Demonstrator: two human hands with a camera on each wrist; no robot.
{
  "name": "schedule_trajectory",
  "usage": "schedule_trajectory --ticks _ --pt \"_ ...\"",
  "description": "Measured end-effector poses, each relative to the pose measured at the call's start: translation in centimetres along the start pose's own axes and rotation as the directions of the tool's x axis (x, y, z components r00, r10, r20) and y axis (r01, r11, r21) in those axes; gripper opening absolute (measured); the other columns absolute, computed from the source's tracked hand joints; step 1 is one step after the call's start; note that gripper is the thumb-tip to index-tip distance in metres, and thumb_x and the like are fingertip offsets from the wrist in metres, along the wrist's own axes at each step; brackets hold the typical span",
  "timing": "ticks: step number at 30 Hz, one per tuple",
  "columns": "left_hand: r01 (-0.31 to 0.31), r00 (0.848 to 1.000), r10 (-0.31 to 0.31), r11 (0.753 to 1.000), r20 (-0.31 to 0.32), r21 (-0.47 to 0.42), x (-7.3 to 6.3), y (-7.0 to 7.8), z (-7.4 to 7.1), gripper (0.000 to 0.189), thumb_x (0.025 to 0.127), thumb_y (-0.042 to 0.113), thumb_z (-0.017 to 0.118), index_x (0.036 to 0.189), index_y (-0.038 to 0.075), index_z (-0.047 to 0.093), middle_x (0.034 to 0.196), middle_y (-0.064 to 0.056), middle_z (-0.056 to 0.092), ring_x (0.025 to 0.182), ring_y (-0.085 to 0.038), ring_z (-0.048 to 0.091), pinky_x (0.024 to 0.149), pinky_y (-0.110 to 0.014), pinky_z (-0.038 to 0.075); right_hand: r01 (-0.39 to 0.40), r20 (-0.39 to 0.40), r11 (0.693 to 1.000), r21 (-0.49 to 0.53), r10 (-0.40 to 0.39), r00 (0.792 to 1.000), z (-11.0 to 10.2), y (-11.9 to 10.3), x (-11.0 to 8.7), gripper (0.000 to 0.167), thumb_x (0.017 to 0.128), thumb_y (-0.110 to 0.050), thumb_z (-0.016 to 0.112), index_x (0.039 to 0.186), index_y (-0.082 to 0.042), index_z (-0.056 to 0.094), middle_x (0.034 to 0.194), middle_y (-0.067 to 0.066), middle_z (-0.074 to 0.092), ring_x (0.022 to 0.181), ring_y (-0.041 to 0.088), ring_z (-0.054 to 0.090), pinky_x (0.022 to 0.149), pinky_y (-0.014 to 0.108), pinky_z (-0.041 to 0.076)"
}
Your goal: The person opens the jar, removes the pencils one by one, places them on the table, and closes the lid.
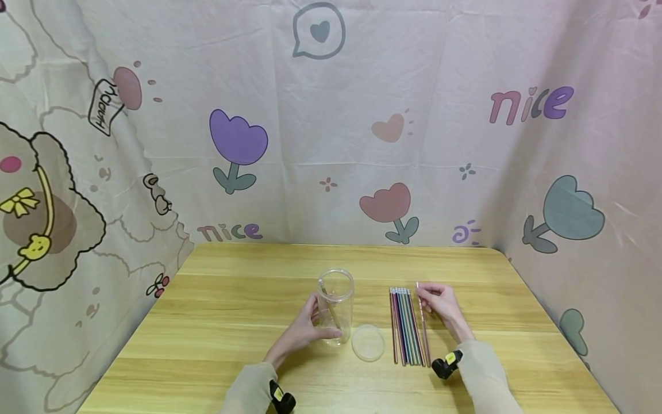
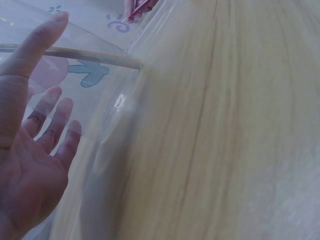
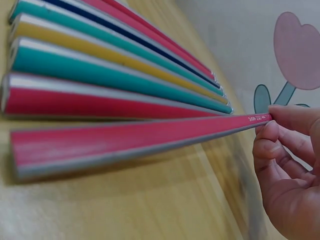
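Observation:
My left hand (image 1: pixel 305 329) holds a clear cylindrical jar (image 1: pixel 345 310) upright on the table, the thumb at its near side and the fingers round the back. A single pencil (image 1: pixel 329 305) leans inside the jar; the left wrist view shows its shaft through the clear wall. To the right, my right hand (image 1: pixel 439 300) pinches the far end of a red pencil (image 3: pixel 125 142) between thumb and fingers. That pencil lies just right of a row of several pencils (image 1: pixel 405 328) in red, green, yellow and dark blue, seen close up in the right wrist view.
A round clear lid (image 1: pixel 368 343) lies flat between the jar and the pencil row. Everything stands on a light wood-grain table (image 1: pixel 233 310). Printed cloth (image 1: pixel 320 115) hangs behind the table and along both sides.

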State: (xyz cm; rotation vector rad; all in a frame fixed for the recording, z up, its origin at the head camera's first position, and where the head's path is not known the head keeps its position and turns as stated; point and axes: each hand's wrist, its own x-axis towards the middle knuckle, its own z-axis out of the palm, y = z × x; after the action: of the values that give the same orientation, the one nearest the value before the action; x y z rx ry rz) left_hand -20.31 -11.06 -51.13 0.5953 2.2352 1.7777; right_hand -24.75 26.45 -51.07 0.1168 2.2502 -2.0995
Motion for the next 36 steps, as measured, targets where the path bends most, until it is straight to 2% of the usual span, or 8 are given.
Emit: schedule_trajectory --ticks 14,25,36 --pt "0.0 1.0 0.0 1.0 0.001 0.01 0.06 -0.1 -0.05 0.079 0.079 0.019 0.086 0.141 0.014 0.036 0.154 -0.017 0.042 0.146 -0.047 0.036 0.121 -0.067 0.028 -0.03 -0.005 0.992 -0.121 0.029 1.0 0.08 0.32 0.33 0.037 0.095 -0.007 0.066 0.123 0.016 0.061 0.069 -0.002 0.068 0.054 0.004 0.055 0.048 0.014 0.047" --pt "0.006 1.0 -0.006 1.0 -0.001 0.012 0.02 -0.11 -0.03 0.08 0.079 0.019 0.086 0.141 0.014 0.036 0.154 -0.017 0.043 0.146 -0.047 0.036 0.121 -0.068 0.028 -0.013 -0.041 0.983 -0.183 0.005 0.999 0.61 0.64 0.67 0.032 0.093 -0.004 0.067 0.117 0.016 0.064 0.068 0.001 0.069 0.051 0.005 0.056 0.044 0.016 0.047" --pt "0.002 1.0 -0.002 1.0 -0.004 0.011 -0.01 -0.05 -0.01 0.08 0.079 0.02 0.086 0.141 0.014 0.037 0.154 -0.017 0.044 0.146 -0.047 0.037 0.12 -0.068 0.029 0.024 -0.068 0.959 -0.283 -0.045 0.997 0.99 0.73 0.67 0.027 0.09 -0.007 0.071 0.109 0.012 0.069 0.065 0.003 0.068 0.047 0.008 0.055 0.042 0.019 0.047"
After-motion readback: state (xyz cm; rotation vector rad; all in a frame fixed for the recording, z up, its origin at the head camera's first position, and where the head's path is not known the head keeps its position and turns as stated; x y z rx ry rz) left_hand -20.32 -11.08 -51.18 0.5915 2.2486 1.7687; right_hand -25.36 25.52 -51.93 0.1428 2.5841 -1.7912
